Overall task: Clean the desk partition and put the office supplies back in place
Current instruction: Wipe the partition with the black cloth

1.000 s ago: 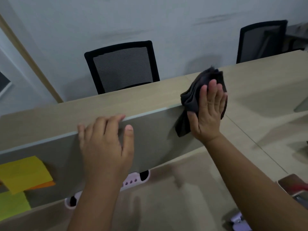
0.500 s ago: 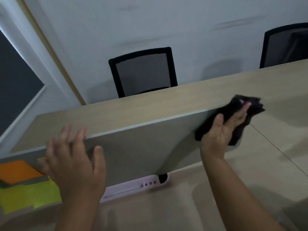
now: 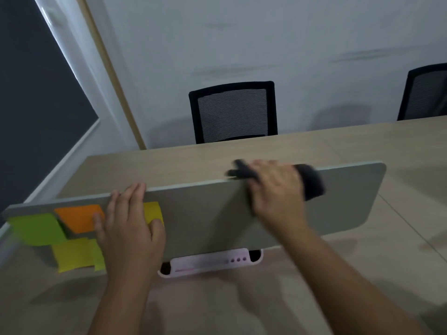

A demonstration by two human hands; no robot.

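Several sticky notes [image 3: 36,228] in green, orange and yellow clung to the left end of the grey partition [image 3: 205,218], which stood upright along the wooden desk [image 3: 169,165]. Beside them the left hand [image 3: 128,228] lay flat against the panel, fingers spread and holding nothing, above a pale pink holder [image 3: 210,262] at the partition's foot. Further right, the right hand [image 3: 275,189] pressed a dark cloth [image 3: 312,182] over the partition's top edge, fingers curled around it.

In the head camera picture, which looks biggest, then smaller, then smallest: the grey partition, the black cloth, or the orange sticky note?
1. Grey partition, by far the biggest.
2. Black cloth and orange sticky note look about alike; the right hand hides part of the cloth and the left hand part of the note, so no ranking.
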